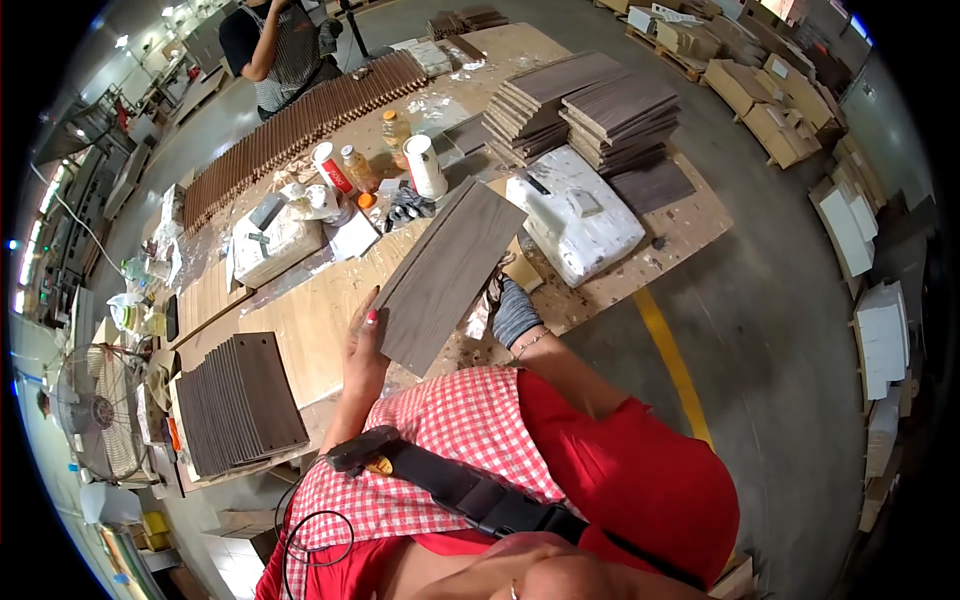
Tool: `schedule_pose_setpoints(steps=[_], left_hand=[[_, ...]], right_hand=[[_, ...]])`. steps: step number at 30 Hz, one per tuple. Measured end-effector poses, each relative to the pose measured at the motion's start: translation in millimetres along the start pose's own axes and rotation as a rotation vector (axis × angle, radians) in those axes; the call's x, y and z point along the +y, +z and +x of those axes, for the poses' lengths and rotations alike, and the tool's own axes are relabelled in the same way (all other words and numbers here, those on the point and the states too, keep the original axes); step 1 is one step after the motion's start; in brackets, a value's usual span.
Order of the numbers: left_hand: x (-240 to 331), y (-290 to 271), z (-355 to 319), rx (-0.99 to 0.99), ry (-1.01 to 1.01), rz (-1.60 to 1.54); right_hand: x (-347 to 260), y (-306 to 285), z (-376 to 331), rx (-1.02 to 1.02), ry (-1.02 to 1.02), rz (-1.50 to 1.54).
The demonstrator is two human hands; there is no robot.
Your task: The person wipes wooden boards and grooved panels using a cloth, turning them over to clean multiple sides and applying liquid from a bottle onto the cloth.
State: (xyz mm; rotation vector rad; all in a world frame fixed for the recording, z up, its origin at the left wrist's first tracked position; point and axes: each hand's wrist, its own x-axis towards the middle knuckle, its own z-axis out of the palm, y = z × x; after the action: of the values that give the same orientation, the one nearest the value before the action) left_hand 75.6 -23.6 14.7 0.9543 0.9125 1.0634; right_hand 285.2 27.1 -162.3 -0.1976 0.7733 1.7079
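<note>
- Wood-grain board (450, 275), gray-brown and tilted, hangs in hand over the near side of a cluttered bench (705, 210), the lone piece away from the piles and seemingly midway through its handling.
- Along the far left side of the bench, a long row of boards (300, 140) stands on edge, packed tight; whether these are finished or waiting cannot be told.
- At the far right, two side-by-side stacks (620, 110) lie flat, their ends unevenly stepped.
- At the near left, a smaller batch (265, 395) sits in close order. With boards gathered in several places, the job looks like a large run in progress, though nothing clearly marks the done from the undone.
- A smudged white bundle (590, 220) lies just beyond the board's right end.
- Farther back, an orange-capped jar (396, 150) and a white container (425, 168) stand upright, their contents unclear.
- The worker's left grip (362, 338), bare, clasps the board by its lower-left edge, thumb laid on the visible face.
- The right grip (514, 312), gray-gloved, is near the board's right edge, beside a crumpled cloth (482, 312); with fingers partly hidden, whether it clutches the cloth cannot be told.
- Smallest of all, an orange cap (367, 200) lies loose, suggesting supplies in use.
</note>
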Motion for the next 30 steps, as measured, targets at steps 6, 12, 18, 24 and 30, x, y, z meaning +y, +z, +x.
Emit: schedule_pose_setpoints(steps=[6, 12, 18, 24, 30], left_hand=[[-25, -31, 5, 0.051, -0.111, 0.179], [-24, -15, 3, 0.003, -0.214, 0.355], [9, -11, -8, -0.220, -0.135, 0.332], [23, -94, -35, 0.155, -0.163, 0.168], [18, -151, -80, 0.461, -0.089, 0.085]], right_hand=[[31, 38, -87, -0.107, -0.330, -0.416], [24, 58, -117, 0.050, -0.554, -0.877], [-29, 124, -155, 0.283, -0.959, -0.886], [-260, 157, -189, 0.126, -1.849, -0.641], [-428, 157, -137, 0.989, -1.713, -0.615]])
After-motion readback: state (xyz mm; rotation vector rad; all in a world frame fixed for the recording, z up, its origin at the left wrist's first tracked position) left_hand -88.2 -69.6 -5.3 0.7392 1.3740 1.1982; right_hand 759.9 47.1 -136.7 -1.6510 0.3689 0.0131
